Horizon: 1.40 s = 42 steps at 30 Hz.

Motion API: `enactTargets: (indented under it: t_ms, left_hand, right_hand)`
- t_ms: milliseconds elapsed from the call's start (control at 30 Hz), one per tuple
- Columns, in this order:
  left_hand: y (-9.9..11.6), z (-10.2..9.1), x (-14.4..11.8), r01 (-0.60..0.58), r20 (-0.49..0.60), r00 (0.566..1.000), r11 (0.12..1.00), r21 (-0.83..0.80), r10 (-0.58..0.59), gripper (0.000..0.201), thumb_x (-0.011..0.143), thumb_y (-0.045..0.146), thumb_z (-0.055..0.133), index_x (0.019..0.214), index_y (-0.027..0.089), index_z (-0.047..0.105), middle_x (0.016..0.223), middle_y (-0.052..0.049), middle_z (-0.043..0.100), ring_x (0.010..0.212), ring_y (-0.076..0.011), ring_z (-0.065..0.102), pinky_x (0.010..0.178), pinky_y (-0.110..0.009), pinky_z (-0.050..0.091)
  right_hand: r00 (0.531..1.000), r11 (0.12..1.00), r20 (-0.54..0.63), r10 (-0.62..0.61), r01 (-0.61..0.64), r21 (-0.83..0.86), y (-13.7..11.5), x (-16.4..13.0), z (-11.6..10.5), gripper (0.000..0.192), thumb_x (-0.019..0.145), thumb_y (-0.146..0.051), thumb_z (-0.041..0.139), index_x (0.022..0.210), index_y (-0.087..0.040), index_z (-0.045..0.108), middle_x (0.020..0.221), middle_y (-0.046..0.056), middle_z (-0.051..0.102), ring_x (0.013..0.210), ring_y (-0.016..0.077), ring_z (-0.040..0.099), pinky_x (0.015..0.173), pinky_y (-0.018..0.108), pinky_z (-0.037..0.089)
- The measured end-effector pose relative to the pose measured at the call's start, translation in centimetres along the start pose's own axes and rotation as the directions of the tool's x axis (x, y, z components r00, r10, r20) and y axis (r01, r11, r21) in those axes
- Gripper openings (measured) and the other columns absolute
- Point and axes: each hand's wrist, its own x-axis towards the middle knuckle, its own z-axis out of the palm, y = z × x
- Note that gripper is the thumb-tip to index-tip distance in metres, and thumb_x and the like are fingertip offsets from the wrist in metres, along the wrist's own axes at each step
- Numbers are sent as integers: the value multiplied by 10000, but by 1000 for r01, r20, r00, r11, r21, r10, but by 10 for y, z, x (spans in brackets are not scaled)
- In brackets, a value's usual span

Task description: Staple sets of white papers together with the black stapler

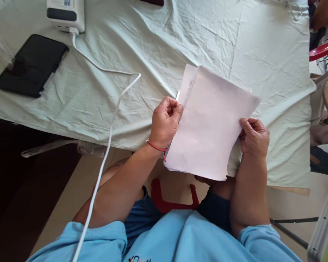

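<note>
A small stack of white paper sheets (pixel 207 120) is held between my two hands, over the front edge of the table. My left hand (pixel 166 118) pinches the left edge of the sheets, thumb on top and fingers curled underneath. On the opposite side my right hand (pixel 254 134) grips the right edge between thumb and fingers. The top sheet looks blank. Behind it, at the upper left, a strip of another sheet shows faint print, too small to read. A red string bracelet circles my left wrist.
A pale green cloth (pixel 158 47) with wrinkles covers the table. At the left lie a black tablet-like case (pixel 31 65) and a white power unit (pixel 67 16). Its white cable (pixel 112 123) runs across the cloth towards me. Part of another person (pixel 326 14) shows at the upper right.
</note>
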Motion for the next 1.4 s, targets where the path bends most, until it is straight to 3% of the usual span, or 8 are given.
enactTargets:
  t_ms: [100,267,400,600,733,900,1133,1400]
  left_hand:
    - [0,0,-1,2,23,1000,1000,-15,-1,189,966,167,698,834,215,570,691,50,520,594,-84,427,561,-229,348]
    - [3,0,-2,33,40,999,999,2,-33,168,976,140,698,926,239,572,623,77,492,535,-87,403,520,-237,313]
    - [4,-2,-3,21,-4,1000,1000,9,-21,331,910,10,681,1096,270,594,603,109,455,540,-97,408,566,-238,364]
    - [10,-2,-4,-13,70,998,998,58,9,92,980,195,671,914,200,736,769,18,665,667,-108,541,648,-264,430]
    - [15,-1,-5,-1,93,996,999,51,-4,257,999,395,687,858,188,746,731,15,627,670,-119,532,650,-280,419]
    - [17,-1,-5,46,51,997,992,117,-52,130,887,269,770,793,194,722,681,36,605,629,-110,462,633,-287,385]
    - [17,-1,-5,128,18,991,983,132,-131,240,778,186,857,752,210,620,633,72,485,600,-97,371,591,-278,311]
    - [4,0,-5,13,56,998,1000,7,-14,277,941,125,754,1112,288,610,647,86,378,563,-119,379,578,-281,341]
  right_hand:
    - [1000,1000,-4,-3,3,7,-1,0,2,488,584,-508,1052,778,-217,712,672,-65,598,560,64,445,493,233,360]
    - [999,999,6,-37,37,13,-1,2,2,520,555,-504,1066,729,-224,663,705,-59,587,665,94,525,645,272,509]
    - [999,999,7,-47,47,5,-1,3,-3,544,561,-515,1070,673,-223,625,694,-60,572,671,95,519,707,294,536]
    - [997,998,43,-57,56,19,-3,2,-4,496,593,-512,1064,660,-218,670,728,-45,640,691,97,542,759,300,553]
    - [997,999,53,-53,52,16,-3,1,-3,443,615,-499,1052,719,-215,729,798,-29,706,731,107,580,803,307,567]
    - [998,999,44,-54,54,10,-3,1,-3,481,620,-480,1052,658,-211,654,714,-48,618,679,97,522,726,292,537]
    - [997,998,-23,-68,68,-14,-2,5,-7,456,620,-460,1037,740,-205,678,763,-34,610,714,112,553,783,324,570]
    - [998,998,-29,-63,63,-5,-4,3,-6,457,579,-471,1043,752,-209,711,797,-21,681,731,123,591,779,327,592]
